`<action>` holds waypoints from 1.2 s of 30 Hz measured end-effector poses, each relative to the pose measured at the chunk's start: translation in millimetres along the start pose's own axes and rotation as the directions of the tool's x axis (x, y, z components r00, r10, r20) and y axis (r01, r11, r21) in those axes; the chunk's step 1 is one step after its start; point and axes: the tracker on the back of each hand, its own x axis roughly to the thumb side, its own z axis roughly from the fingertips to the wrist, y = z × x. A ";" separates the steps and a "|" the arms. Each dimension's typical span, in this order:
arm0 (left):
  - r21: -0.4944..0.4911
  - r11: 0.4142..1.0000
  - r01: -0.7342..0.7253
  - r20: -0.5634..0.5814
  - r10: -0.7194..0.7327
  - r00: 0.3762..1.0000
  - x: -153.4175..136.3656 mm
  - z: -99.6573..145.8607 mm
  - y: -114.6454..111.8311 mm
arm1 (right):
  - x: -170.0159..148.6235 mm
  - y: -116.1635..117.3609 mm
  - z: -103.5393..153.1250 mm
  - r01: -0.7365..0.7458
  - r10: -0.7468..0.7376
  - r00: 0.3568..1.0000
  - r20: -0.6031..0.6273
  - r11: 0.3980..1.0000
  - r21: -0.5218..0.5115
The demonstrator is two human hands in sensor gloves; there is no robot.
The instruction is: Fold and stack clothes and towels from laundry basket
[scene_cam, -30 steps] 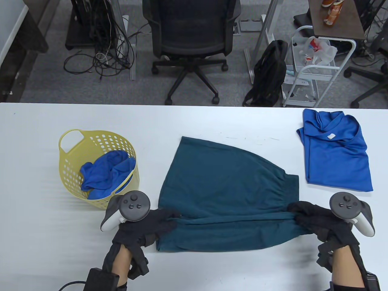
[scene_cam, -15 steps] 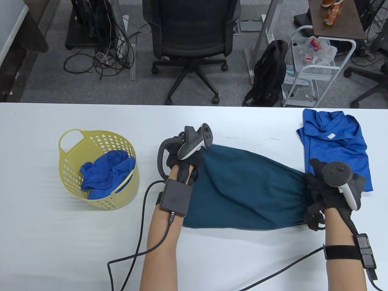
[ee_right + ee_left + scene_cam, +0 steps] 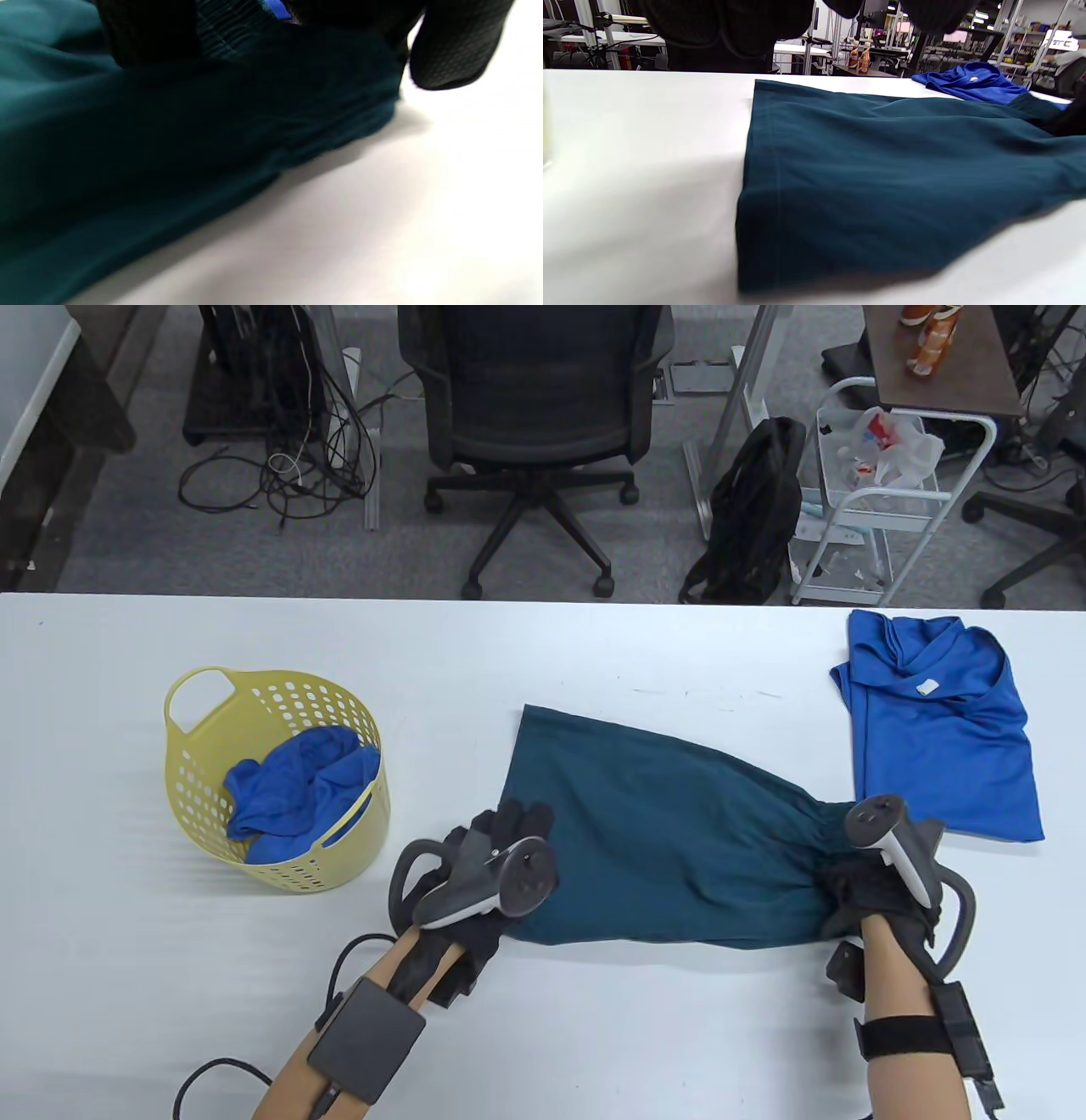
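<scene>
Item: dark teal folded cloth garment (image 3: 670, 831), lying mid-bench toward the near edge, long axis running left to right between my hands. My right hand (image 3: 857, 891) is pinching the gathered end nearest the bench's right edge, fingers curled into the fabric. My left hand (image 3: 501, 857) is hovering just beside the left end, fingers relaxed, holding nothing. Also on the bench: yellow perforated plastic basket (image 3: 204, 797) at left; folded bright blue shirt (image 3: 942, 729) at the far right corner.
</scene>
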 end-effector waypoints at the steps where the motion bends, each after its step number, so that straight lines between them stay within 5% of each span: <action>1: -0.006 1.000 -0.021 -0.020 0.021 1.000 -5.8 11.6 -5.4 | 2.6 0.5 0.1 0.019 -0.019 1.000 -0.016 1.000 0.000; 8: 0.034 0.985 -0.168 -0.149 0.171 0.974 -44.7 49.0 -26.6 | 1.9 1.1 -9.8 0.146 -0.146 0.989 -0.025 0.989 0.027; 13: 0.100 0.956 -0.277 -0.130 0.289 0.948 -60.0 55.4 -42.0 | 18.7 -4.6 -7.5 0.129 -0.131 0.981 0.145 0.991 0.026; 16: 0.083 0.960 -0.266 -0.127 0.275 0.953 -64.0 56.9 -44.4 | 26.1 -29.7 0.1 0.351 -0.375 0.882 0.285 0.927 0.131; 18: 0.088 0.960 -0.264 -0.138 0.274 0.952 -68.0 57.5 -44.5 | 29.2 -44.2 4.3 0.466 -0.547 0.770 0.329 0.834 0.297; 22: 0.084 0.953 -0.292 -0.155 0.302 0.941 -78.2 60.1 -47.5 | 28.0 -49.0 5.4 0.553 -0.688 0.639 0.344 0.722 0.417; 24: 0.082 0.951 -0.298 -0.164 0.308 0.937 -83.0 61.8 -48.8 | 22.4 -36.7 -2.6 0.565 -0.681 0.680 0.273 0.723 0.398; 26: 0.087 0.949 -0.302 -0.171 0.313 0.934 -86.5 63.2 -48.8 | 17.4 -37.3 -4.9 0.513 -0.600 0.768 0.225 0.786 0.344; 31: 0.093 0.951 -0.295 -0.177 0.307 0.935 -89.4 64.1 -48.4 | 40.8 -99.1 31.2 0.162 -0.150 0.967 0.204 0.986 -0.042; 36: 0.066 0.956 -0.287 -0.163 0.294 0.942 -85.8 61.2 -50.8 | 123.3 -134.6 99.2 -0.121 0.187 0.959 0.214 0.951 -0.285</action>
